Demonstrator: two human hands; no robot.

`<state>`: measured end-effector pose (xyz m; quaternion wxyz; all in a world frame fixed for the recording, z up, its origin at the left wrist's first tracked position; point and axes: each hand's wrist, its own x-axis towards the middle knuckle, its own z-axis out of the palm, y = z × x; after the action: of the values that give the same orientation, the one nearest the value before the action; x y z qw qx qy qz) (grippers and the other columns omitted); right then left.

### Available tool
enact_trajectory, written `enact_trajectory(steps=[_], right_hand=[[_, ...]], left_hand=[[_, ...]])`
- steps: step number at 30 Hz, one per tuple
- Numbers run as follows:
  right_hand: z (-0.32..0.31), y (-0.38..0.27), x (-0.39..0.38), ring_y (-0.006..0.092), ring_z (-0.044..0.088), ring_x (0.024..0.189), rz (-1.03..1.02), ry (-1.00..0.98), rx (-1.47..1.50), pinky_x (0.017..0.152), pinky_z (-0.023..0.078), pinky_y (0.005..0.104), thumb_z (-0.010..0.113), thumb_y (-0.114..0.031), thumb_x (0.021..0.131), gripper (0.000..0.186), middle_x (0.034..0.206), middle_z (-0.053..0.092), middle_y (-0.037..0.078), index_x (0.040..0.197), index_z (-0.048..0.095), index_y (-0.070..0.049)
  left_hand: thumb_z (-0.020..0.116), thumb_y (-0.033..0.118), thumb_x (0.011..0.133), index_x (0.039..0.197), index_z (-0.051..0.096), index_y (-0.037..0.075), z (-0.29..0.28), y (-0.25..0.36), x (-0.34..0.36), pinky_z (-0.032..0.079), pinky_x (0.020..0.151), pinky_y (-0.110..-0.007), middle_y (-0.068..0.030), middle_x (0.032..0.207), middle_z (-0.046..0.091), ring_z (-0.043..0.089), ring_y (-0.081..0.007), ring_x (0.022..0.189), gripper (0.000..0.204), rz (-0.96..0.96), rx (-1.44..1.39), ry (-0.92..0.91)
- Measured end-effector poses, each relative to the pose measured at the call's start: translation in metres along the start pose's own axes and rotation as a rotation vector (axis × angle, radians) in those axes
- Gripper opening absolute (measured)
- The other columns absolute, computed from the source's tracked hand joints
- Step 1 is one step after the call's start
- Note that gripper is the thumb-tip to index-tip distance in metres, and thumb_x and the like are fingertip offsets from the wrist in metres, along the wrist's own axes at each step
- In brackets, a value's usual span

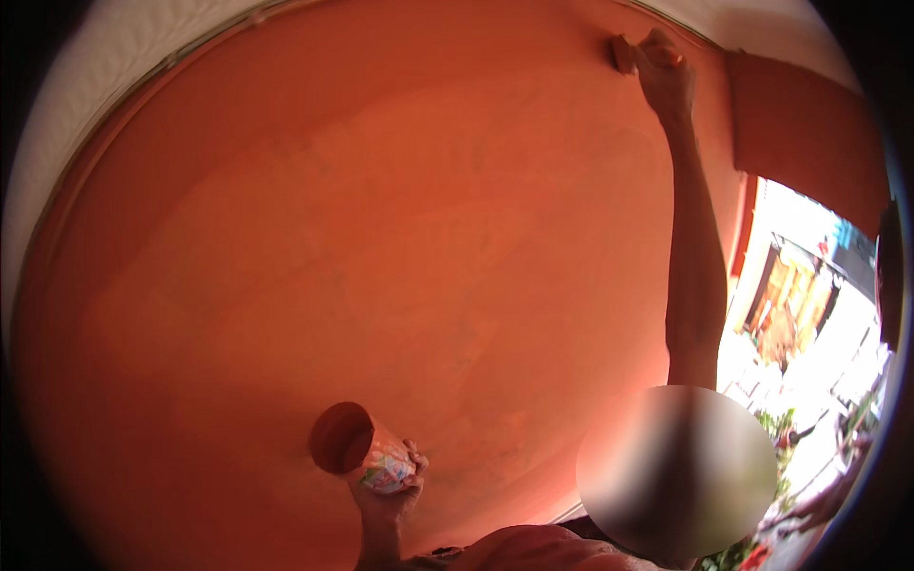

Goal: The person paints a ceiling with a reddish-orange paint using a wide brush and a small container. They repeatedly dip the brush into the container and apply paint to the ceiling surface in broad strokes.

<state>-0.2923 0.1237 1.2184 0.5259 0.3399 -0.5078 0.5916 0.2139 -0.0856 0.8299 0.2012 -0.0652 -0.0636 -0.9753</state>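
At the lower middle, my left hand [400, 485] is wrapped round a paint container [383, 463], a tub with a colourful printed side. It is tilted with its mouth toward the left, and reddish-brown paint shows inside. My right arm stretches up high to the upper right. There my right hand [665, 71] is closed on a paintbrush [624, 55], whose paint-coated head lies against or very close to the orange wall [428, 238]. The brush's handle is hidden in the fingers. Patchy, uneven shades of orange mark the wall.
A pale ceiling [124, 81] borders the wall along the top and left. At the right, a darker red wall section [804, 133] stands above a bright opening with a wooden thing [788, 295] and green plants [781, 423] beyond. A blurred disc covers the lower right.
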Motion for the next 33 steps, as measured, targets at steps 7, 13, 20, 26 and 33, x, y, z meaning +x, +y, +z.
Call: enact_trajectory(steps=[7,13,20,26,33], right_hand=[[0.055,-0.189,-0.068,0.0322,0.06,0.064,-0.346,0.089,0.07,0.058,0.047,0.042,0.073,-0.018,0.091,0.018,0.071,0.062,0.01,0.082,0.06,-0.009],[0.074,-0.306,-0.116,0.033,0.068,0.075,-0.591,-0.134,0.47,0.062,0.054,0.0428,0.066,0.001,0.077,0.02,0.084,0.071,0.009,0.094,0.068,-0.009],[0.068,-0.396,-0.144,0.0353,0.07,0.092,-0.581,-0.773,0.933,0.079,0.056,0.0476,0.062,-0.011,0.089,0.018,0.099,0.072,0.018,0.106,0.069,-0.008],[0.071,-0.225,-0.103,0.0248,0.07,0.082,-0.103,-0.225,0.895,0.068,0.06,0.0394,0.065,-0.006,0.09,0.007,0.088,0.068,0.012,0.096,0.061,-0.006],[0.018,-0.022,-0.01,0.0144,0.07,0.078,-0.019,-0.01,0.705,0.067,0.059,0.0317,0.063,-0.007,0.094,0.018,0.077,0.068,0.007,0.078,0.054,-0.006]], left_hand=[[0.067,0.065,0.084,0.132,0.057,0.008,-0.007,-0.012,-0.008,0.055,0.069,-0.036,-0.0154,0.127,0.057,0.056,-0.0327,0.113,0.075,0.158,0.077,0.096],[0.061,0.054,0.085,0.128,0.059,0.008,-0.004,-0.038,-0.015,0.054,0.066,-0.036,-0.0172,0.116,0.063,0.057,-0.0346,0.107,0.063,0.323,0.075,0.144],[0.058,0.07,0.087,0.125,0.059,0.005,0.006,-0.061,-0.009,0.052,0.06,-0.029,-0.0192,0.112,0.059,0.057,-0.0308,0.099,0.075,0.448,0.242,0.115],[0.055,0.065,0.091,0.124,0.058,0.004,-0.013,-0.054,-0.014,0.052,0.059,-0.029,-0.0191,0.112,0.058,0.056,-0.0309,0.097,0.07,0.465,0.211,0.163],[0.059,0.061,0.09,0.127,0.057,0.003,-0.029,-0.057,0.005,0.053,0.063,-0.031,-0.0173,0.115,0.059,0.056,-0.0299,0.1,0.068,0.446,0.171,0.082]])
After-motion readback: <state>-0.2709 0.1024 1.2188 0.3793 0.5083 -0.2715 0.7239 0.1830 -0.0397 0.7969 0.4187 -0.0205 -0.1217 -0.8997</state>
